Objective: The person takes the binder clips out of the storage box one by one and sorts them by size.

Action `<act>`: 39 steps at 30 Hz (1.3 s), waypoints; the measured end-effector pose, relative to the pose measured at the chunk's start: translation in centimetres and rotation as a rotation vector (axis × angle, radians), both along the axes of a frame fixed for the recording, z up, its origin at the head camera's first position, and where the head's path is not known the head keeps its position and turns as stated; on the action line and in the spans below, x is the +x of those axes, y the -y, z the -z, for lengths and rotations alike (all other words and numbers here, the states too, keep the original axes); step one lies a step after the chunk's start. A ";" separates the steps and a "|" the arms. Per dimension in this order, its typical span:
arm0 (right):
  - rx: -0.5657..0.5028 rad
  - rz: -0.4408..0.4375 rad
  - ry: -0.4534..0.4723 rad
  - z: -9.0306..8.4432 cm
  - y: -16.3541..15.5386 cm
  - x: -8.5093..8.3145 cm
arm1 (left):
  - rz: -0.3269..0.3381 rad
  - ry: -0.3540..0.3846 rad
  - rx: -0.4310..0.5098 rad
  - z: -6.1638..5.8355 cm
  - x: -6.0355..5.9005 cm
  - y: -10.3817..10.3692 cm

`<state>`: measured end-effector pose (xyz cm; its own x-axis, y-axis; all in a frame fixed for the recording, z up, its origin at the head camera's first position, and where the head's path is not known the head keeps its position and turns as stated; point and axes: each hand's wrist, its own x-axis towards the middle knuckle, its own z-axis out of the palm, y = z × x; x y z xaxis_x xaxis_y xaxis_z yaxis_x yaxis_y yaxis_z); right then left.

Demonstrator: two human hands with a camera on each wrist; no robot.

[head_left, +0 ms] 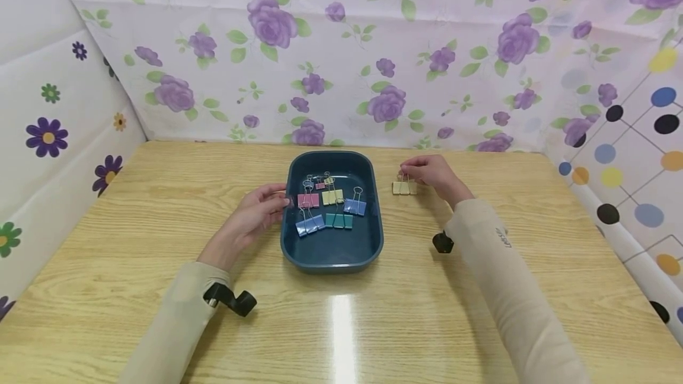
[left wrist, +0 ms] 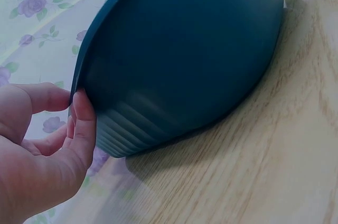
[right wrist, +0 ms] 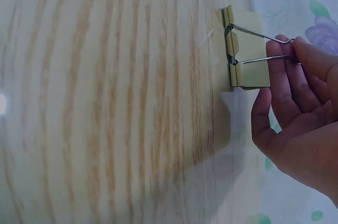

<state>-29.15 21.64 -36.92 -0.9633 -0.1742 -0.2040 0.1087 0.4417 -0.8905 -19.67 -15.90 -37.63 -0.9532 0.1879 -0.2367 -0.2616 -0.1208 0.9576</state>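
In the head view a dark teal tray stands mid-table. My left hand pinches its left rim between thumb and fingers, which the left wrist view shows close up. Inside lie several binder clips: a pink one, a yellow one, a green one, blue ones and some smaller ones near the far end. To the right of the tray, my right hand pinches the wire handles of a large pale yellow binder clip. That clip's body is at or just above the wood; contact is unclear.
A light wood table carries everything. Behind it hangs a flowered sheet, with patterned sheets at the left and right. Black wrist mounts sit on both sleeves.
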 end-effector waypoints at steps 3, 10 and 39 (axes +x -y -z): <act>0.008 -0.003 0.003 0.1 0.0 0.0 | 0.001 0.002 0.001 0.0 0.0 0.0; -0.004 0.011 0.019 0.1 -0.2 0.0 | 0.001 0.000 -0.001 0.0 0.1 0.0; -0.088 0.137 -0.031 -2.9 -0.5 1.0 | 0.003 0.005 0.013 0.0 0.1 0.0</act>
